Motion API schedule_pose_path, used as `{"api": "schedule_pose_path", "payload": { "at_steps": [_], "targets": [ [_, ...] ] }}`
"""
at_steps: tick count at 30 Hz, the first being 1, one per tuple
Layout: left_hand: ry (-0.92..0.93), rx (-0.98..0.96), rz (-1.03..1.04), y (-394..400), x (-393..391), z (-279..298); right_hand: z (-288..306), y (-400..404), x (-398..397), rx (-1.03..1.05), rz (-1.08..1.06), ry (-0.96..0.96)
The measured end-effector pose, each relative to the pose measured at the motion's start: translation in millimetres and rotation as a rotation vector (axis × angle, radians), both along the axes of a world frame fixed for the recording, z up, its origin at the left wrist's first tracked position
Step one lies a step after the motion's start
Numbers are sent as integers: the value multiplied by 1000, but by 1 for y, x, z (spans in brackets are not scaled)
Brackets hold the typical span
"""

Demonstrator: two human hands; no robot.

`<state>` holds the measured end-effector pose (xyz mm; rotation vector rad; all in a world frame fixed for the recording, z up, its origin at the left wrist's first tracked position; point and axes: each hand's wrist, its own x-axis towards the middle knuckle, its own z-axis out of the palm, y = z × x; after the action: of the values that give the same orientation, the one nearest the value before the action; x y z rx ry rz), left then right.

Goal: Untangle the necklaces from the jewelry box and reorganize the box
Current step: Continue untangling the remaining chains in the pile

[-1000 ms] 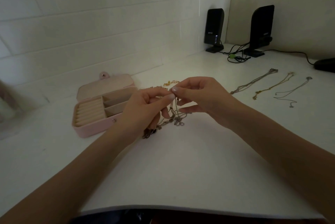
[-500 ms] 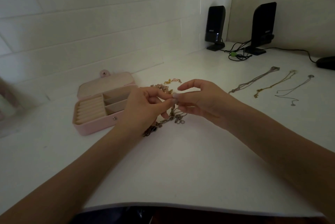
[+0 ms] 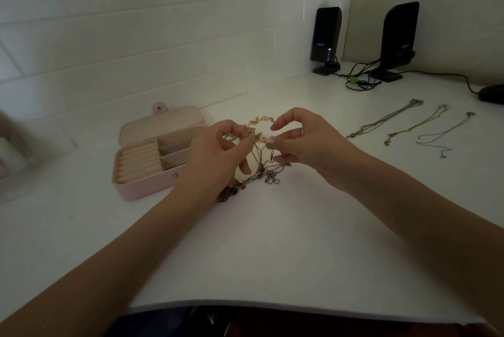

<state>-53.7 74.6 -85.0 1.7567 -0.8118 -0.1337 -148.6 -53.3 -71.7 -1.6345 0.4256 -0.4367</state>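
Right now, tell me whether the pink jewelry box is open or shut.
Open: the pink jewelry box has its lid folded back flat, exposing ring rolls and compartments.

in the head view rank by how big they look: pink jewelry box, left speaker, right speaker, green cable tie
1. pink jewelry box
2. right speaker and left speaker: right looks slightly bigger, but probably just nearer, so unranked
3. green cable tie

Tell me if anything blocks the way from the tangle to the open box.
Nothing visible does. Both hands, left and right, pinch the tangle just right of the box. Only the left hand lies between them, and the compartments look empty.
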Motion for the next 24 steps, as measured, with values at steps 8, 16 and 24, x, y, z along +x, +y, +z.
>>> {"api": "schedule_pose_path", "payload": {
  "at_steps": [8, 16, 24],
  "targets": [
    [213, -33, -9, 1, 5, 6, 13, -11, 1, 172, -76, -54],
    [569, -175, -290, 4, 12, 11, 15, -13, 0, 278, -68, -45],
    [651, -145, -462, 6, 11, 14, 2, 0, 2, -395, 88, 43]
  ]
}}
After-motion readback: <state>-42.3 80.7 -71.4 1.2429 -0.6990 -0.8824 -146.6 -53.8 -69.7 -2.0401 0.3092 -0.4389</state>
